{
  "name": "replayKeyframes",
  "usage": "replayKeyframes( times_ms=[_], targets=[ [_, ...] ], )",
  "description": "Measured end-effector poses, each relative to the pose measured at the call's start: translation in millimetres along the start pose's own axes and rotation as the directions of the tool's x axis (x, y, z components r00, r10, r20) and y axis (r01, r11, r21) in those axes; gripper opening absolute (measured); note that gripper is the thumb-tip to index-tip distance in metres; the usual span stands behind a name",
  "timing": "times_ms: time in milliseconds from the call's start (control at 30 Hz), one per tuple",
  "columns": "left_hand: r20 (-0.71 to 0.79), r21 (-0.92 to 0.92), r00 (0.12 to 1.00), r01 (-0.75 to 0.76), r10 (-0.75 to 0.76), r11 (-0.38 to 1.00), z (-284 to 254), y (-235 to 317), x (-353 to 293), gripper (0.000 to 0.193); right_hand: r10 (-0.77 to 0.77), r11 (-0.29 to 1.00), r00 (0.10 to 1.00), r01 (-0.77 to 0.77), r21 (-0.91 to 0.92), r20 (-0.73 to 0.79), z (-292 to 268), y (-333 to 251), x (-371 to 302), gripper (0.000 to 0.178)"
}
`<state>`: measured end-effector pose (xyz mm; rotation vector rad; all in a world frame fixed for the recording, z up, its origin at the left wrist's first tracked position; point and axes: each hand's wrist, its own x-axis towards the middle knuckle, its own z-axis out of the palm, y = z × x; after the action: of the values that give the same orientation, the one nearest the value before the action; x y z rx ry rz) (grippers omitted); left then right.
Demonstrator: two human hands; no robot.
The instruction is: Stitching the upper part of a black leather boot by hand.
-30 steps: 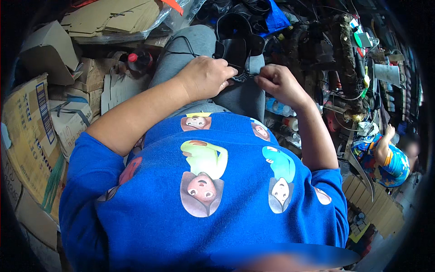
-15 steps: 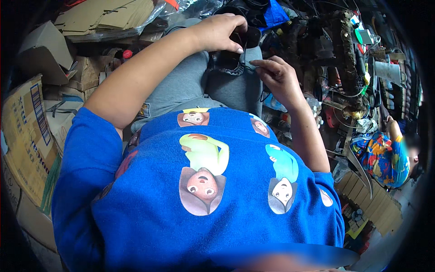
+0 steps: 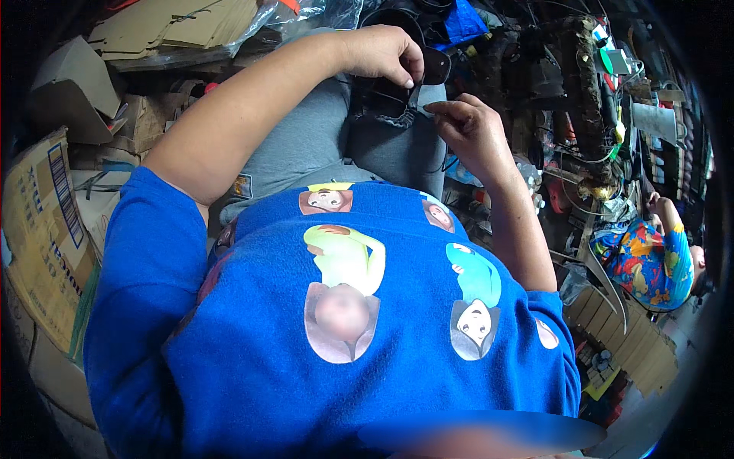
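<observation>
Across my grey-trousered thighs lies a black leather-like piece [image 3: 380, 103] with a puckered near edge; it resembles a shoe upper, but its exact kind is unclear. My left hand [image 3: 388, 57] reaches over it from the left, thumb and fingers closed in a pinch at its right side. Just right of that edge is my right hand [image 3: 472, 131], its thumb and forefinger pressed together with the tips pointing at the piece. Whatever is between those fingertips is too small to make out. The two hands are apart by a short gap.
Cardboard sheets [image 3: 172, 30] and an opened carton [image 3: 74, 90] sit at the left. A blue bag [image 3: 462, 24] lies beyond my knees. Tools, bottles and cables clutter the right side. Farther right, another person [image 3: 646, 264] in a colourful shirt sits by a slatted wooden surface [image 3: 623, 330].
My left hand's thumb and fingers have come together and shifted slightly right, closer to the right hand. My right hand has barely moved.
</observation>
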<state>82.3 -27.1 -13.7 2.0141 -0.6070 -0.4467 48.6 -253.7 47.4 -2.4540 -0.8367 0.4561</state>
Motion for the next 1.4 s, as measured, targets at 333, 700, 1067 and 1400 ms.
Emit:
replayKeyframes(
  times_ms=[333,700,1067,1400],
  targets=[
    [0.044,-0.032,0.998,0.034,-0.033,0.999,1,6,3,0.017,0.05,0.994,0.999,-0.05,0.093,-0.001,8,12,2,0.023],
    [0.078,-0.021,0.996,-0.049,0.051,0.999,-3,-4,5,0.022,0.032,0.887,0.996,-0.065,0.457,0.079,24,54,18,0.021],
    [-0.428,0.311,0.881,-0.065,0.201,0.948,7,0,-37,0.034,-0.036,0.95,0.998,0.049,0.309,-0.049,28,29,14,0.019],
    [-0.496,0.575,0.845,0.144,0.203,0.805,42,24,-92,0.016,0.015,0.968,0.998,0.002,0.25,-0.067,30,20,-3,0.034]
  ],
)
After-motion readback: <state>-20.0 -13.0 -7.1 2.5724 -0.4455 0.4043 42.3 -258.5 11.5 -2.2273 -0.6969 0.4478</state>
